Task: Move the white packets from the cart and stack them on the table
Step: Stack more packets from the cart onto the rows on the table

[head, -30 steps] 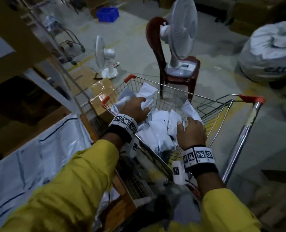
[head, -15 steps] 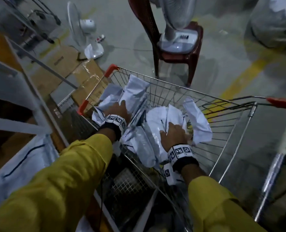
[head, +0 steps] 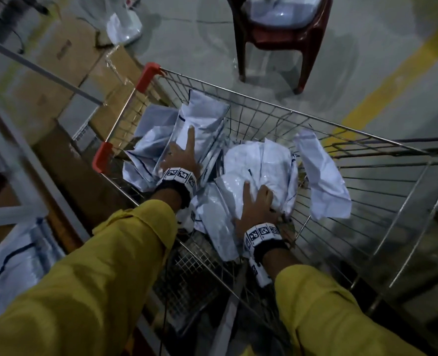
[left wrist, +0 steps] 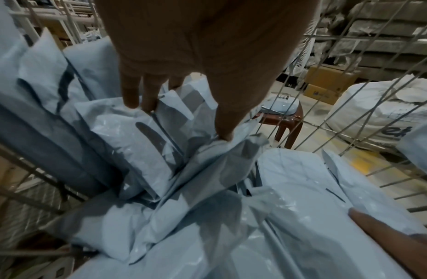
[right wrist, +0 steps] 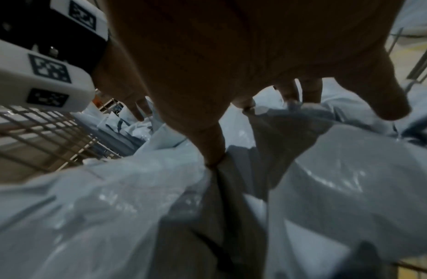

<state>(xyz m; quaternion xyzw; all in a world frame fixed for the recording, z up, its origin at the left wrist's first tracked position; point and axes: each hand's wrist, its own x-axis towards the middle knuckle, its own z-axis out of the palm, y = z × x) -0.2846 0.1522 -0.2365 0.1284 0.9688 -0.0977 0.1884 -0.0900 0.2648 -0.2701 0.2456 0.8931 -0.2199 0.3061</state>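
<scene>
The packets (head: pixel 259 173) lie in a loose heap inside the cart (head: pixel 366 191), some flat, some leaning on the wire sides; one stands apart at the right (head: pixel 320 176). They look like thin glossy plastic mailers — light, soft and likely slippery, apt to slide off one another. A judgement: gather several by their edges or clamp a bundle between both palms, not by one corner.

The left hand (head: pixel 180 155) rests on an upright packet at the far left (head: pixel 202 124), forefinger straight, the other fingers dipping behind its edge; a firm grip is not plain. The right hand (head: pixel 257 204) presses on the near pile, thumb out, fingers curling into the crumpled plastic and seemingly gripping it.

The cart holds only packets. Cardboard (head: pixel 66 73) lies on the floor to the left, a red chair (head: pixel 277 39) beyond.
</scene>
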